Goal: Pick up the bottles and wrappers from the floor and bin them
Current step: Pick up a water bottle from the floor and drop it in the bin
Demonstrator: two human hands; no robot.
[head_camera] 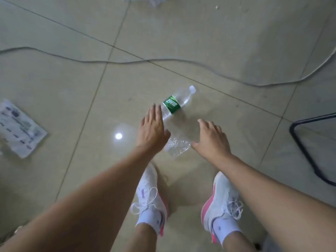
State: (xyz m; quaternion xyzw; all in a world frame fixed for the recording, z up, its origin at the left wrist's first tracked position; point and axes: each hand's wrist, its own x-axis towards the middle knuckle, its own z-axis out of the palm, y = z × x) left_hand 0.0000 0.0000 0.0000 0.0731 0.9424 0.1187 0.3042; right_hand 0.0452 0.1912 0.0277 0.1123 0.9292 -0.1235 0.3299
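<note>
Footing: We note two white-and-pink shoes [221,193] planted on the tiled floor [54,84] at the near edge, toes towards the bottle.
Left hand: The left hand [151,128] sits over the bottle's left flank, fingers straight and close together, thumb out to the right. It holds nothing. We cannot tell whether the palm touches the plastic.
Right hand: The right hand [211,137] hovers just right of the bottle's base, fingers spread wide and slightly bent, empty.
Bottle: The clear plastic bottle [171,106] lies on its side between the two hands, base near, white cap pointing far and right, with a green label round its middle.
Wrapper: A flat printed wrapper [20,128] lies on the floor well to the left, apart from both hands.
Black frame: A dark tubular frame [307,151] stands at the right edge.
Cable: A grey cable [163,60] runs left to right across the floor beyond the bottle.
Far edge: Some white crumpled material [145,0] shows there; we cannot identify it.
Bin: Not in view.
Stage: We judge the step in hand to be the reach for the bottle, with no grasp made yet.
Risks: A one-sided push from the left hand could roll or skid the round bottle away over the glossy tile. A hard squeeze could buckle the thin wall and let it slip out. The cable is a trip hazard on any walk to the bin. The wrapper, lying off to the side, could be missed.
</note>
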